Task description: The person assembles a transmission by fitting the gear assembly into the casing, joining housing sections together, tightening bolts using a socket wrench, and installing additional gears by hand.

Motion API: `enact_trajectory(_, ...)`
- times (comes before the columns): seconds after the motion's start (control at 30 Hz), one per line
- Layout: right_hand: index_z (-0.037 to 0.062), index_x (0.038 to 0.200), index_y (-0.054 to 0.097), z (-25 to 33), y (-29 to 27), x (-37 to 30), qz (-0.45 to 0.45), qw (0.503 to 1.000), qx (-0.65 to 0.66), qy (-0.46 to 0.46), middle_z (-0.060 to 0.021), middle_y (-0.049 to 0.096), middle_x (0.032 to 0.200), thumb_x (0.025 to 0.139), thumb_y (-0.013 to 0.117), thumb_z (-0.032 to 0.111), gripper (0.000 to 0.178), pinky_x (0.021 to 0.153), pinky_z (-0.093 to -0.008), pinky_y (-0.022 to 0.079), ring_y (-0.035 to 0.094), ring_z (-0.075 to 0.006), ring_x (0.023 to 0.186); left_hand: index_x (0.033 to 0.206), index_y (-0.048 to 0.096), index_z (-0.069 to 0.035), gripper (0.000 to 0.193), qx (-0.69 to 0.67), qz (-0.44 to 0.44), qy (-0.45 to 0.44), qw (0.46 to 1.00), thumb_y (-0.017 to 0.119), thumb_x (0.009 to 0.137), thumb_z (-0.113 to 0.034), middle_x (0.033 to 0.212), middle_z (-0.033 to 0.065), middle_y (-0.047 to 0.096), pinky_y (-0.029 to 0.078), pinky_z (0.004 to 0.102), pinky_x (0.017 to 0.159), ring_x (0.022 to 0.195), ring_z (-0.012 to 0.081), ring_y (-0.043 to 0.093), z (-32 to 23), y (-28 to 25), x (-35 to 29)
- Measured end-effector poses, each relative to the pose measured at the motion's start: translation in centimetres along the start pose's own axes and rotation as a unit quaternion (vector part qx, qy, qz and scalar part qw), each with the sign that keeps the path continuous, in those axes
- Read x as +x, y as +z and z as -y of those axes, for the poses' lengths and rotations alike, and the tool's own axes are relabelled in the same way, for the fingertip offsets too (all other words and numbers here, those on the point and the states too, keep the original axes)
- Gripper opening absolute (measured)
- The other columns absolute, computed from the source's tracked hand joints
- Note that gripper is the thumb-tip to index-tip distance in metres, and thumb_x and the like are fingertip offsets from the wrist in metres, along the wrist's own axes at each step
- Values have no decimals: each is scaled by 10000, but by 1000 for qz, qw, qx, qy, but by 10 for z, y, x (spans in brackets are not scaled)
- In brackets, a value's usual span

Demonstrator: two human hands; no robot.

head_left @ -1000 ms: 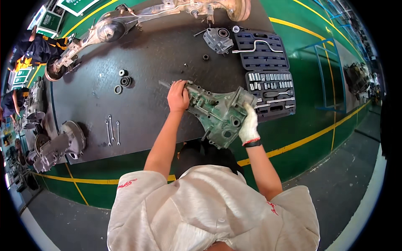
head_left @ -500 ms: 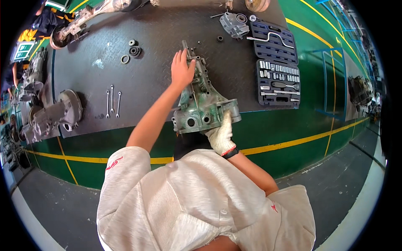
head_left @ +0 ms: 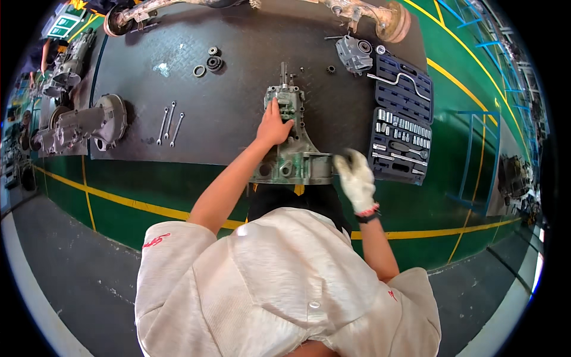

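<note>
A gearbox housing (head_left: 309, 146), metal with green stains, lies on the dark table's front edge in front of me, its wide end toward my body and a shaft pointing away. My bare left hand (head_left: 274, 128) rests flat on its upper part, fingers stretched out, pressing without gripping. My right hand (head_left: 355, 176), in a white knitted glove with a red cuff, hovers just right of the wide end, apart from it. Its fingers look spread but are partly blurred; a dark patch shows at them, and I see no clear object there.
An opened socket set (head_left: 403, 140) lies right of my glove. Another metal housing (head_left: 354, 55) sits behind it. Three wrenches (head_left: 169, 124), gears (head_left: 215, 63) and a ring (head_left: 199, 71) lie left. A larger gearbox (head_left: 89, 122) stands far left, rusty axles (head_left: 380, 18) at the back.
My right hand has come away from the wide end and moved right. The housing now lies straighter. My left hand stays on it, and the view has shifted.
</note>
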State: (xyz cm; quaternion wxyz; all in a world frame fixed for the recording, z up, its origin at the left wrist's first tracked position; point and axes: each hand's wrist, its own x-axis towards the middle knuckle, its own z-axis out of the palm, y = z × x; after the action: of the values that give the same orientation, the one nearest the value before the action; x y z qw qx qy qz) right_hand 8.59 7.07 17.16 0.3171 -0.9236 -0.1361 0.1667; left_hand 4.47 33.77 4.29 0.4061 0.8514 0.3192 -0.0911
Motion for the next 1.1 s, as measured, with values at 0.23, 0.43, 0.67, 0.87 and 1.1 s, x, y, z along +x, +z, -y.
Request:
enact_trajectory(0.23,41,1410,516,-60,25,46,288,936,122,-164,-245,554,1391,959,625,404,589,1077,-458,446,538,-402,1285,1493,311,-18,1063,21,-138,-149,979,734,762,-663,1513,208,408,407,518,1095,1367,415,450,-36,8,27)
enact_trajectory(0.43,-7,1298,603,-143,-41,214,176,948,265,-21,-209,690,1215,923,731,352,534,980,-367,521,674,-293,1121,1463,358,-63,986,128,-276,-164,938,791,733,-567,1457,200,466,499,515,978,1270,397,543,-86,28,58)
enact_trajectory(0.67,102,1511,392,-125,-62,429,4,983,-8,-185,-199,480,1491,794,776,537,922,1088,-431,456,513,-367,1336,1447,405,-90,838,210,-251,-228,917,718,814,-541,1501,154,452,544,531,883,1131,410,640,-92,31,64)
enact_trajectory(0.87,129,1414,490,-86,20,486,-7,978,9,-207,-219,543,1407,695,850,439,862,1032,-460,493,569,-400,1255,1441,417,-86,821,221,-242,-252,911,717,817,-528,1503,153,444,542,519,891,1141,405,634,-100,30,68)
enact_trajectory(1.1,94,1236,624,-90,31,489,-51,978,108,-169,-151,687,1198,680,886,311,652,957,-417,533,669,-337,1102,1437,435,-113,805,227,-264,-239,907,720,814,-537,1488,113,465,542,509,883,1151,387,630,-93,32,67)
